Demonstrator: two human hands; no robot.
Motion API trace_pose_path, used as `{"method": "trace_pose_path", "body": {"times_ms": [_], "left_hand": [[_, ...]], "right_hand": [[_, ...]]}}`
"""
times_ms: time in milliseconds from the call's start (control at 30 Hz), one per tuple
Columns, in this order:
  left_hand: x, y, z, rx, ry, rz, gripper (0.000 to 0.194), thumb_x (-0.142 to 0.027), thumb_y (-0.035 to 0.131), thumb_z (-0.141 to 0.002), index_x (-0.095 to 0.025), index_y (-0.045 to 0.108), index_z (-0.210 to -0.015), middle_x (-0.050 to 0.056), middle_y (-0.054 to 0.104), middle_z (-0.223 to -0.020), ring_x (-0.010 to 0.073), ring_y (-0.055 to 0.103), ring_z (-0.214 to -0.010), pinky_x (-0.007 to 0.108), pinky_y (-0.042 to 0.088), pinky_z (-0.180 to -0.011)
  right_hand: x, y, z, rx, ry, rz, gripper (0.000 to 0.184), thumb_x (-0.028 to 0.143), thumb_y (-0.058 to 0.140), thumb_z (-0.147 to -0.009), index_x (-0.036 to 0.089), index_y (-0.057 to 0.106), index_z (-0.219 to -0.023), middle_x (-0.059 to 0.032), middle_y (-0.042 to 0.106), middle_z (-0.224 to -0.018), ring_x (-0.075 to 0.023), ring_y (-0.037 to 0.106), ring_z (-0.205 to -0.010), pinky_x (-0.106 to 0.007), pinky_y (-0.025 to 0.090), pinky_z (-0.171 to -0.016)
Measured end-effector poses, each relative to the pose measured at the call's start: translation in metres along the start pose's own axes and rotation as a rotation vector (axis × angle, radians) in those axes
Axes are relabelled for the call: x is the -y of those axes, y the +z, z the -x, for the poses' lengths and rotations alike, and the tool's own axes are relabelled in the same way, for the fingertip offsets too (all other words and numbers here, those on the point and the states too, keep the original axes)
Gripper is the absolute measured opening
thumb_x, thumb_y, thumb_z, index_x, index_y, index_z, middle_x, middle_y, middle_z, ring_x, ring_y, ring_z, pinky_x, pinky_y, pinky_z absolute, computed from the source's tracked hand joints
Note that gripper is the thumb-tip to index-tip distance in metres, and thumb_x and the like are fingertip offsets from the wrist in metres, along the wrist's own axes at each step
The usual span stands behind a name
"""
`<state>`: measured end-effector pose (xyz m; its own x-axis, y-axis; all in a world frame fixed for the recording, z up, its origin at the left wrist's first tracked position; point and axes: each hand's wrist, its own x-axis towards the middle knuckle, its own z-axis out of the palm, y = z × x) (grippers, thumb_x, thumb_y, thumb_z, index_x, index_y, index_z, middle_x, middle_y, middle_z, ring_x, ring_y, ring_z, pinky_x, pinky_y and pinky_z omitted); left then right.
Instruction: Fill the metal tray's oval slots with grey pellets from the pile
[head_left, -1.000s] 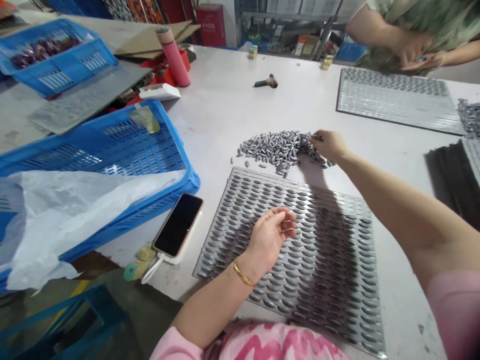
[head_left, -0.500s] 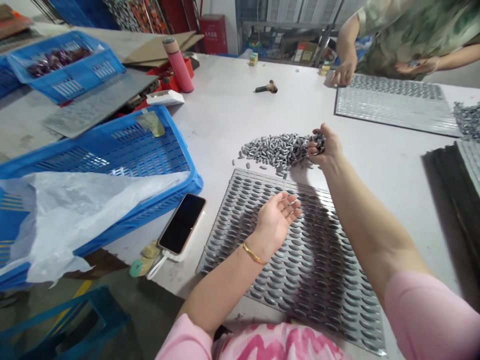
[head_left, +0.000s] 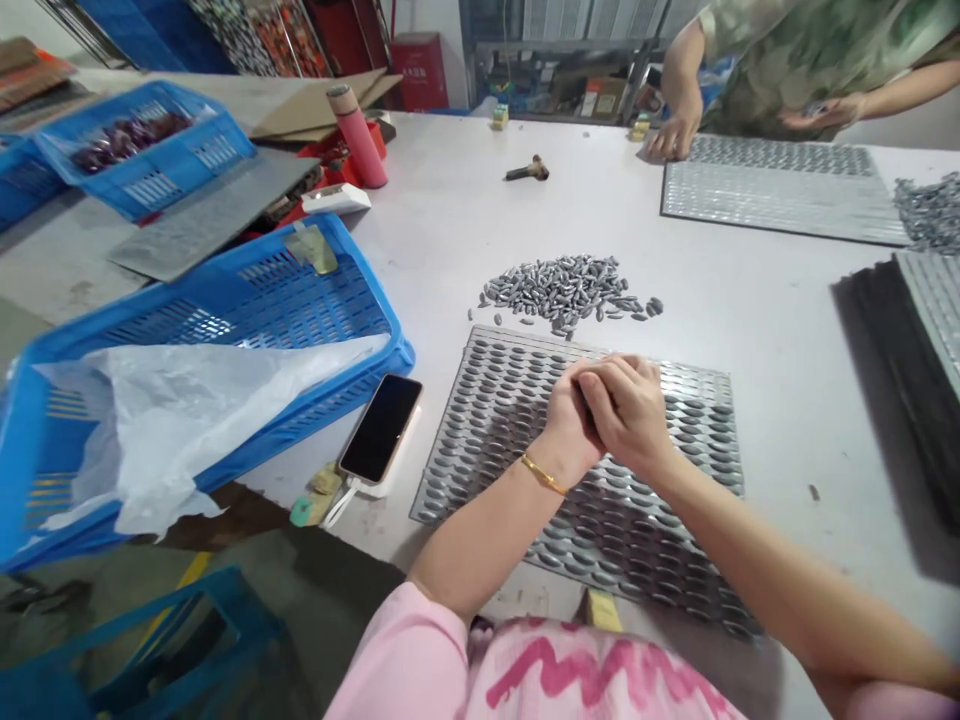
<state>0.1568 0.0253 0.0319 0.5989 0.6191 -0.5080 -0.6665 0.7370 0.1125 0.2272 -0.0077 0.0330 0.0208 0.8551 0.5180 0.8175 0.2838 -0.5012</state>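
Bringing my right hand [head_left: 628, 412] onto my left hand [head_left: 568, 432] | hands clasped together over dimpled grey metal plate [head_left: 495, 400] | loose grey metal pellets [head_left: 559, 292] left untouched | anything held: cannot tell

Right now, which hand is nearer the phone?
Left. The left hand is clasped with the right over the slotted metal tray, to the right of the phone. The right hand lies over it, farther right, so farther from the phone.
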Motion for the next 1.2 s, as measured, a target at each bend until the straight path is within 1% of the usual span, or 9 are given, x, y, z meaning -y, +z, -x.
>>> {"method": "trace_pose_path", "body": {"times_ms": [167, 300, 433, 600, 733, 833, 933, 1067, 1200], "left_hand": [[0.02, -0.02, 0.029, -0.171, -0.072, 0.065, 0.029, -0.034, 0.049, -0.094, -0.017, 0.059, -0.073, 0.004, 0.063, -0.069, 0.0152, 0.061, -0.062, 0.027, 0.051, -0.062], [0.035, -0.036, 0.042, -0.149, -0.155, 0.007, 0.028, -0.032, 0.046, -0.096, -0.014, 0.062, -0.083, 0.006, 0.063, -0.07, 0.0146, 0.061, -0.058, 0.024, 0.044, -0.049], [0.051, -0.046, 0.048, -0.194, -0.2, -0.1, 0.024, -0.033, 0.052, -0.094, -0.017, 0.055, -0.077, 0.0, 0.053, -0.061, 0.0102, 0.051, -0.046, 0.02, 0.029, -0.038], [0.07, -0.047, 0.047, -0.197, -0.173, -0.183, 0.019, -0.033, 0.059, -0.09, -0.017, 0.057, -0.081, -0.003, 0.052, -0.065, 0.0062, 0.044, -0.043, 0.019, 0.025, -0.037], [0.075, -0.046, 0.041, -0.159, -0.158, -0.268, 0.015, -0.03, 0.062, -0.086, -0.015, 0.063, -0.084, -0.003, 0.052, -0.065, 0.0064, 0.044, -0.046, 0.019, 0.028, -0.038], [0.076, -0.042, 0.036, -0.178, -0.138, -0.332, 0.015, -0.028, 0.06, -0.086, -0.014, 0.064, -0.081, -0.001, 0.056, -0.068, 0.0077, 0.046, -0.049, 0.02, 0.029, -0.039], [0.075, -0.038, 0.031, -0.243, -0.111, -0.36, 0.023, -0.035, 0.058, -0.089, -0.016, 0.062, -0.077, 0.0, 0.056, -0.066, 0.0096, 0.047, -0.05, 0.022, 0.03, -0.04], [0.071, -0.035, 0.025, -0.29, -0.134, -0.342, 0.028, -0.045, 0.058, -0.089, -0.018, 0.062, -0.082, -0.003, 0.051, -0.064, 0.0103, 0.048, -0.05, 0.023, 0.034, -0.041], [0.062, -0.037, 0.023, -0.238, -0.121, -0.386, 0.022, -0.039, 0.065, -0.084, -0.017, 0.067, -0.087, -0.001, 0.055, -0.069, 0.0094, 0.05, -0.054, 0.02, 0.029, -0.04]], "right_hand": [[-0.002, -0.026, 0.03, 0.025, 0.058, -0.066, 0.029, 0.033, 0.045, -0.101, 0.024, 0.069, -0.088, -0.0061, 0.073, -0.095, -0.0243, 0.061, -0.093, -0.047, 0.041, -0.09], [-0.02, -0.056, 0.054, 0.178, 0.205, -0.229, 0.026, 0.038, 0.047, -0.101, 0.027, 0.071, -0.099, -0.0065, 0.072, -0.101, -0.0244, 0.063, -0.101, -0.043, 0.048, -0.088], [-0.026, -0.074, 0.078, 0.388, 0.114, -0.108, 0.025, 0.041, 0.057, -0.096, 0.029, 0.072, -0.112, -0.0085, 0.069, -0.116, -0.0274, 0.06, -0.108, -0.046, 0.048, -0.092], [-0.025, -0.079, 0.096, 0.37, 0.044, -0.019, 0.02, 0.036, 0.058, -0.094, 0.027, 0.072, -0.105, -0.0094, 0.069, -0.111, -0.0273, 0.06, -0.102, -0.047, 0.049, -0.089], [-0.035, -0.082, 0.099, 0.356, 0.063, -0.032, 0.014, 0.036, 0.061, -0.093, 0.025, 0.066, -0.087, -0.0079, 0.071, -0.099, -0.0263, 0.061, -0.095, -0.045, 0.047, -0.083], [-0.042, -0.083, 0.096, 0.361, 0.057, 0.033, 0.008, 0.032, 0.061, -0.093, 0.026, 0.065, -0.096, -0.0061, 0.072, -0.095, -0.0263, 0.062, -0.094, -0.044, 0.045, -0.082], [-0.046, -0.081, 0.09, 0.366, -0.019, 0.049, 0.02, 0.026, 0.06, -0.094, 0.027, 0.063, -0.114, -0.0054, 0.074, -0.1, -0.0263, 0.064, -0.1, -0.044, 0.044, -0.085], [-0.052, -0.076, 0.077, 0.366, -0.145, -0.063, 0.011, 0.022, 0.058, -0.096, 0.027, 0.065, -0.102, -0.0043, 0.076, -0.102, -0.024, 0.067, -0.102, -0.043, 0.045, -0.088], [-0.061, -0.078, 0.068, 0.341, -0.021, -0.209, 0.01, 0.023, 0.059, -0.095, 0.027, 0.066, -0.1, -0.0057, 0.075, -0.098, -0.0243, 0.069, -0.095, -0.043, 0.05, -0.083]]}}
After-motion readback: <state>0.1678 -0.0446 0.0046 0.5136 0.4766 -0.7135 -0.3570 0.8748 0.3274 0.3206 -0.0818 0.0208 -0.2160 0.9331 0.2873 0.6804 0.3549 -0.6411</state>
